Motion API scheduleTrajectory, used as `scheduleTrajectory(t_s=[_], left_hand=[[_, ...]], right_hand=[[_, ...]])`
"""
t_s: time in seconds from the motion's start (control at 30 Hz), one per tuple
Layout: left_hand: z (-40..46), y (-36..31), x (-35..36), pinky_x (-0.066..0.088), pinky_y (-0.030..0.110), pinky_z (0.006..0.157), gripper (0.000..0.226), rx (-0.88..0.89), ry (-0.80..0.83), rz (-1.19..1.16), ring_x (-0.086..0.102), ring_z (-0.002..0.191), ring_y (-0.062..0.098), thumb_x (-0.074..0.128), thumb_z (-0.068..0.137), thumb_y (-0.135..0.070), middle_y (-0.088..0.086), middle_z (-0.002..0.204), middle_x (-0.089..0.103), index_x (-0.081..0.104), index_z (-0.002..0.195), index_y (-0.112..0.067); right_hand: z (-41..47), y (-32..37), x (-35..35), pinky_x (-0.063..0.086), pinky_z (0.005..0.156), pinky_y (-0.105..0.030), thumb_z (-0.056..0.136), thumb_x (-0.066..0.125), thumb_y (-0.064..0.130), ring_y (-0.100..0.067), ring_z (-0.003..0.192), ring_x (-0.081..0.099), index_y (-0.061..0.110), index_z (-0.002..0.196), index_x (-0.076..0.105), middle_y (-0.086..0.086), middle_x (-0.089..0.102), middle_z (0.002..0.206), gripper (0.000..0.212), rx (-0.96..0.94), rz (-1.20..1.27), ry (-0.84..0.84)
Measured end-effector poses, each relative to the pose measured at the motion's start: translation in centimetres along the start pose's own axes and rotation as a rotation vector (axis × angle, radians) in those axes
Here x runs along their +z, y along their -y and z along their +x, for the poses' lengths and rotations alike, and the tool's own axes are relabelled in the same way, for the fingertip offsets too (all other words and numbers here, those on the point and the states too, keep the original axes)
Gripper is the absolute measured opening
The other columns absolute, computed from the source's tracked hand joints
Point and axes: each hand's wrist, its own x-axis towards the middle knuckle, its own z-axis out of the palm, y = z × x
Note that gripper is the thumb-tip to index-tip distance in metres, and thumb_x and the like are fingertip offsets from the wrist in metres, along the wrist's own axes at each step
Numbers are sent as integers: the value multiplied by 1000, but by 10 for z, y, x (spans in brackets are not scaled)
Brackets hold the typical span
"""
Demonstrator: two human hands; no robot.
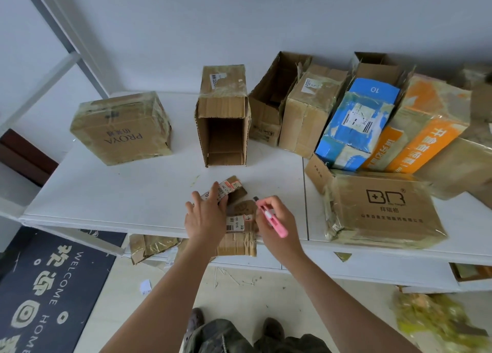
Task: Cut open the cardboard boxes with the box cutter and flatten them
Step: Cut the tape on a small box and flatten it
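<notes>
My L hand point(206, 216) presses flat w/ straight fingers on small flattened box point(239, 220) at worktop point(133, 187) front edge. R hand point(277, 223) grips pink box cutter point(271, 219), blade end over box.

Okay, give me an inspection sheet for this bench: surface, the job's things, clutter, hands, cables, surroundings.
Surface: white table, with a seam on its right half.
Job's things: small flattened box at the near edge; pink box cutter; PROYA box taped shut; open box lying on its side; BR box; blue box and orange box among those piled at right.
Clutter: cardboard scraps below the table edge; crumpled tape on the floor.
Hands: left hand presses on the flattened box; right hand grips the cutter.
Cables: nothing seen.
Surroundings: white wall; welcome mat.
</notes>
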Motion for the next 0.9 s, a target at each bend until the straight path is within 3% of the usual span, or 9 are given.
scheduleTrajectory(t_s=[0.13,0.3,0.43,0.53,0.57,0.63,0.7,0.77,0.9], left_hand=[[-1,8,-1,48,46,82,50,58,25,-58,45,121,40,26,102,-51,15,140,35,13,150,-46],[-8,22,-5,41,56,104,47,292,130,-313,32,138,42,50,96,-51,12,154,25,33,139,-43],[-11,35,-11,35,56,112,73,367,284,-405,13,149,32,71,57,-68,2,162,3,44,122,-48],[-8,44,-12,36,55,112,57,354,257,-411,16,147,36,86,66,-38,3,162,0,56,115,-36],[-6,45,-11,30,57,115,52,336,206,-397,12,148,37,85,71,-32,4,163,1,58,115,-31],[-2,42,-7,0,59,119,46,329,68,-235,-7,150,35,79,77,-39,5,164,-1,60,118,-29],[1,34,-5,-19,52,111,48,352,-11,-47,-20,149,31,74,79,-49,8,164,-6,61,122,-32],[3,25,-3,-17,50,115,53,343,25,-70,-15,150,31,72,80,-51,10,164,-1,61,127,-28],[0,14,6,5,46,122,56,282,61,-206,1,149,31,74,81,-47,11,162,10,59,130,-25]], right_hand=[[-7,2,9,55,64,-26,98,54,5,-8,76,63,11,105,56,-2,64,94,9,134,142,-76],[-1,4,13,58,66,-24,100,55,14,0,81,63,14,112,55,4,63,99,12,178,248,-131],[4,4,13,59,81,-48,100,56,15,-11,98,66,13,114,55,5,64,108,15,223,309,-150],[8,5,14,57,85,-54,99,56,16,-18,102,67,17,111,56,6,65,111,12,208,371,-173],[10,6,15,57,85,-54,99,57,17,-18,102,68,19,110,56,6,66,112,11,198,387,-166],[17,8,16,57,86,-54,98,59,20,-18,101,68,22,106,57,4,68,110,8,203,420,-153],[22,6,15,57,85,-55,96,62,24,-20,99,69,21,100,59,2,70,103,6,252,488,-152],[24,0,13,60,81,-51,96,64,24,-21,92,70,16,95,59,0,72,91,9,300,575,-151],[18,-13,12,62,74,-40,95,62,12,-16,87,71,14,99,62,-3,72,90,5,348,697,-154]])
